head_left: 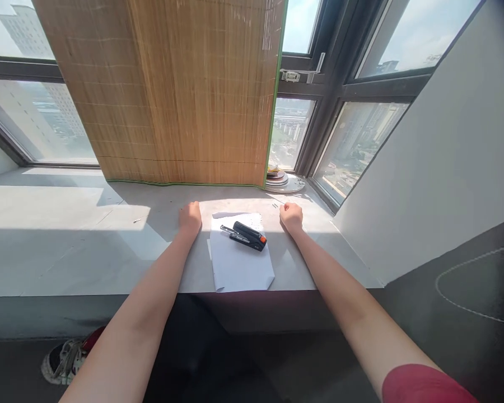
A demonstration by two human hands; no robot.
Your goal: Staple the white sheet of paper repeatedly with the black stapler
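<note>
Two fists are what I have on the windowsill [88, 263]: my left hand [190, 217] and my right hand [292, 216], both with the fingers curled in tight, and I cannot tell whether anything is tucked inside either one. Between them, a little closer to the sill's front edge, lie sheets of white paper [241, 274], their near end reaching about to that edge, one near corner looking turned or cut on the slant. On the upper part of the paper is a black stapler [248, 230], lying askew, its arms splayed apart toward my left and meeting at the right end, by an orange patch [262, 239]. Neither of my hands touches the stapler or the paper; my left fist is just beyond the paper's left side, my right one out past its right side. Near the sill's far right corner a stack of plates [278, 179] sits partly behind a bamboo blind [193, 112], whose green-trimmed bottom hem hangs down by the sill's far edge. Sunlight falls in patches along that far side. My forearms reach in over the front edge, a dark red sleeve [424, 385] on the right one, and below the sill, toward the left, a sneaker [63, 361] shows on the floor.
</note>
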